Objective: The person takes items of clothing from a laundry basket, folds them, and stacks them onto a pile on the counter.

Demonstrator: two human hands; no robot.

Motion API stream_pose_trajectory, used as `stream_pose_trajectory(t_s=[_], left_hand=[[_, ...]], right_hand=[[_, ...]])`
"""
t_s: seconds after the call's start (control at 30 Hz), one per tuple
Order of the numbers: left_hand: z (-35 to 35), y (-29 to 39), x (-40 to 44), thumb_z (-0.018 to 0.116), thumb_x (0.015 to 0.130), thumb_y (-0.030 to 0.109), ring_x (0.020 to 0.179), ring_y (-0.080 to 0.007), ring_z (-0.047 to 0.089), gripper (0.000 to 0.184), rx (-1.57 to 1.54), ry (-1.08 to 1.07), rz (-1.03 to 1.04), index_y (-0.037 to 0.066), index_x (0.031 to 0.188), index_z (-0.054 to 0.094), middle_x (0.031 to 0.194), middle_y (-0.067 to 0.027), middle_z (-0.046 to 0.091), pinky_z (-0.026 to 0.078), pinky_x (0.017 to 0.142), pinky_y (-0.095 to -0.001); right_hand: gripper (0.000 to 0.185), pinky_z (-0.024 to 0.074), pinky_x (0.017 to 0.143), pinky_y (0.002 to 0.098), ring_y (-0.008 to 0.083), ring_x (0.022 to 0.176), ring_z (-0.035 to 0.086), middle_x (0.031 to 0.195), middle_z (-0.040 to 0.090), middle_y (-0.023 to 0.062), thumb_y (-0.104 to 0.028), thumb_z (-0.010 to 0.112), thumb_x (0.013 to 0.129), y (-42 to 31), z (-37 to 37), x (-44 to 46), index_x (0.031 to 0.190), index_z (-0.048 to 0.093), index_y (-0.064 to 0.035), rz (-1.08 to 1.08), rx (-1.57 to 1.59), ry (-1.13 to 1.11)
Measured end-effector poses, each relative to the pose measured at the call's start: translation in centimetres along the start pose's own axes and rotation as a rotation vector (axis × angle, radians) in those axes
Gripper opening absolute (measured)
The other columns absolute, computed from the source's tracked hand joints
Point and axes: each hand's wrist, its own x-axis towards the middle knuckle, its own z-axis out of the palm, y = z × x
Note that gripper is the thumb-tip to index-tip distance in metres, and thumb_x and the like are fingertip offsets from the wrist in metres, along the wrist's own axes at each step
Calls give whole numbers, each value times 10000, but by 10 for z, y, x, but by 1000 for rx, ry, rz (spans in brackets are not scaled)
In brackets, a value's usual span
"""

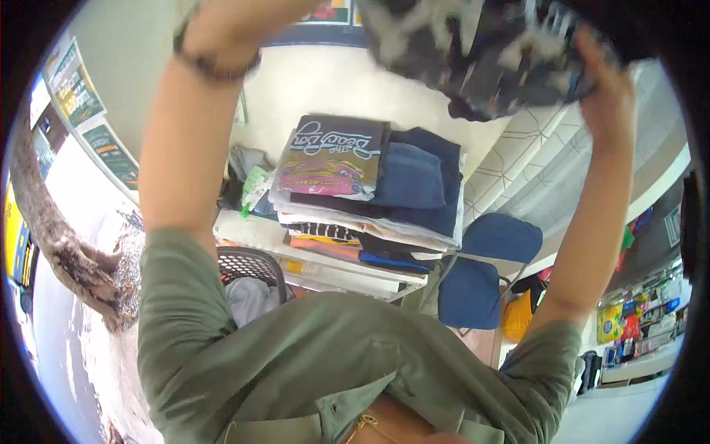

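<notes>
A dark garment with a grey and beige camouflage-like pattern (473,55) is raised at the top of the view, bunched and partly cut off by the edge. My right hand (610,89) grips its right side, the fingers closed on the cloth. My left hand (255,22) reaches up past a dark wristband; its fingers lie beyond the top edge, so their hold is hidden. Below and between my arms is a stack of folded clothes (436,214), topped by a dark printed T-shirt (333,159) beside folded blue denim (410,177).
The stack rests on a white shelf unit (347,280) against a pale wall. A dark perforated basket (255,263) holds grey cloth at its left. Blue folding chairs (470,292) stand to the right, near a yellow item (518,318). A tree trunk (66,244) is at far left.
</notes>
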Motion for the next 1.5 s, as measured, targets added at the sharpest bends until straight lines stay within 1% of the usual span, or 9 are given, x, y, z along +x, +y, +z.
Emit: stream_pose_trajectory(t_s=[0.33,0.4,0.47,0.57,0.97,1.13,1.37,1.43,1.5], left_hand=[[107,-80,-153,693,798,91,1005,-255,662,403,-355,-1104,-171,73,1198,651,1221,-119,643,492,899,-333],[118,-120,-136,649,880,144,994,-236,655,365,-418,-730,68,58,1233,612,1178,-129,658,504,863,-341],[141,-151,-126,610,934,215,1004,-208,628,393,-647,-174,-894,39,1279,544,1152,-116,648,499,883,-374],[195,-202,-153,615,934,235,1096,-162,542,465,-873,95,-1105,21,1323,476,1242,-73,577,421,981,-366],[247,-190,-224,708,806,259,1233,-391,502,869,-73,-83,-901,4,1471,209,1288,-312,508,399,1023,-399],[228,-138,-250,763,756,177,1275,-407,455,1108,-186,106,-628,4,1496,-44,1453,-317,304,395,1045,-415],[137,-81,-349,690,854,108,1115,-178,576,545,-646,-154,-738,4,1345,475,1236,-126,595,508,883,-302],[97,-81,-392,647,887,81,1022,-162,616,401,-639,-128,-848,3,1268,550,1128,-101,650,518,851,-284],[51,-87,-447,637,893,113,919,-147,646,313,-532,105,-1049,16,1190,618,1012,-89,691,522,811,-284]], right_hand=[[235,482,957,366,262,1056,640,1085,685,168,-81,703,795,-46,53,-226,1009,699,14,860,1074,-813],[244,505,898,366,242,984,644,1048,685,130,-84,656,838,-7,58,-234,1066,669,2,776,469,-781],[337,504,837,361,224,969,620,1081,655,101,-114,645,857,-11,97,-214,1175,599,-13,1173,955,56],[426,472,818,336,205,973,594,1140,619,107,-155,652,874,39,129,-241,1258,528,-18,1661,1121,269],[667,475,840,414,336,971,597,1114,594,213,-156,694,809,21,145,-320,1389,377,-68,1352,25,-235],[757,432,965,541,497,1258,423,1458,256,332,-374,703,807,-16,152,-232,1443,361,-149,566,-640,-144],[739,200,1073,657,436,1390,272,1523,244,242,-704,459,851,11,240,-171,1471,343,-319,300,-841,-36],[739,206,1082,643,415,1398,267,1527,293,175,-746,369,856,40,294,-262,1477,318,-349,543,-858,-959],[736,274,1025,668,405,1388,296,1538,303,120,-748,307,870,23,299,-267,1495,256,-363,576,-883,-971]])
